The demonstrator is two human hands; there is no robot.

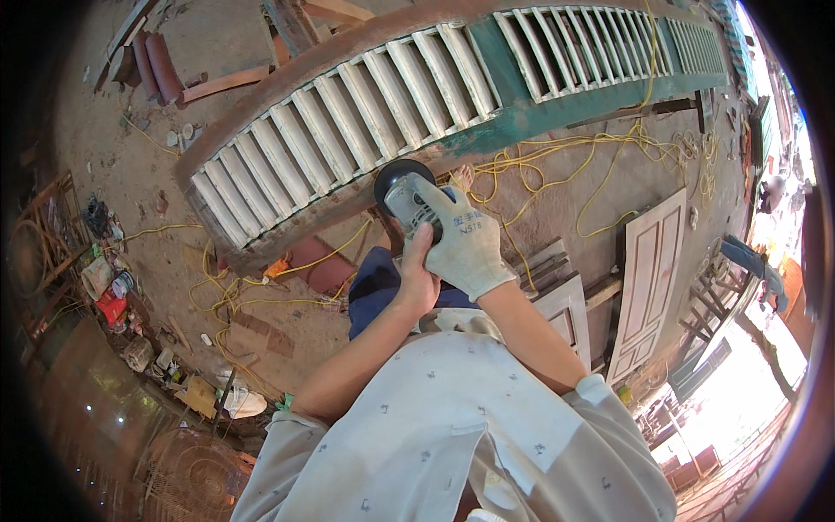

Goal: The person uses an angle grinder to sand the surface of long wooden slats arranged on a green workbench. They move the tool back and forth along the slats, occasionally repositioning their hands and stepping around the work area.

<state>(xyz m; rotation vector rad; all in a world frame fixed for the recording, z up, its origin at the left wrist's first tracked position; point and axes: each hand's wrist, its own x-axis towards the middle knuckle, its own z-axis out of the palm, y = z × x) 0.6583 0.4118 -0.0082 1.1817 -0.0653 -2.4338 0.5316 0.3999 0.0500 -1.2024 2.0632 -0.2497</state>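
In front of me lies a louvered shutter (487,130), its slats whitish and its frame partly green, partly bare brown wood. An angle grinder (409,202) with a round black disc rests against the near edge of the frame, beside the slats. My right hand (470,239), in a whitish work glove, wraps over the grinder's body from the right. My bare left hand (419,283) grips the lower end of the tool. The underside of the disc and some of my fingers are hidden.
Yellow cord (531,178) trails in loops over the ground beneath and around the shutter. A panelled door (648,283) leans at the right. Clutter and bags (109,287) stand along the left, with a fan (196,470) lower down. Reddish curved pieces (161,65) lie at the far left.
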